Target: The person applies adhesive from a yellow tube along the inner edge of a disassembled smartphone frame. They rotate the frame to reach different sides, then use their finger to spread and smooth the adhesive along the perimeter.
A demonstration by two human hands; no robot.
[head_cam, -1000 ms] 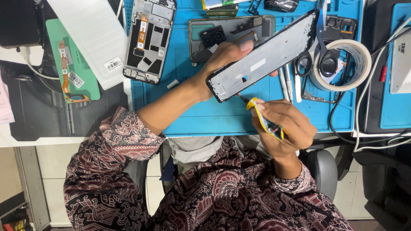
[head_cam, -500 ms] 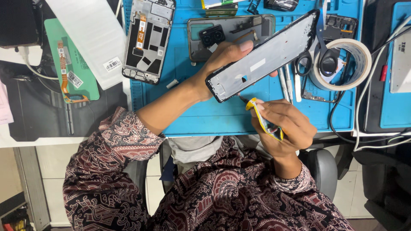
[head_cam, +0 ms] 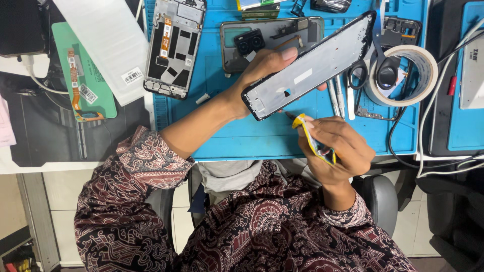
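Left hand [head_cam: 262, 68] is closed around the frame [head_cam: 312, 63]: thumb on the top face, fingers wrapped under. The frame is in the air at centre-right of the picture, tilted, high end toward the upper right, over the blue mat [head_cam: 252, 136] on the counter.

Right hand [head_cam: 335, 148] is pinched narrow on a yellow tool [head_cam: 307, 133]. Its dark tip is at or just under the frame's lower long edge. I can't tell whether it's touching.

Step, as I read it: working that lower edge near the left-hand corner with the tip, probably scraping or cleaning the rim. Can't confirm residue from here; there are dark specks at the upper end.

Next move needs:
- left grip steady, frame angle unchanged
- tip kept on the rim, not on the pale inner face
- light pressure, since the frame looks thin

Around it:
- chassis [head_cam: 174, 48], upper left of the mat
- back cover [head_cam: 252, 40] with camera block, top centre, behind my left hand
- scissors [head_cam: 380, 65] and tape roll [head_cam: 423, 75], right side, touching or overlapping
- metal picks [head_cam: 338, 95] on the mat, just below the frame
- green part [head_cam: 83, 75], far left, off the mat
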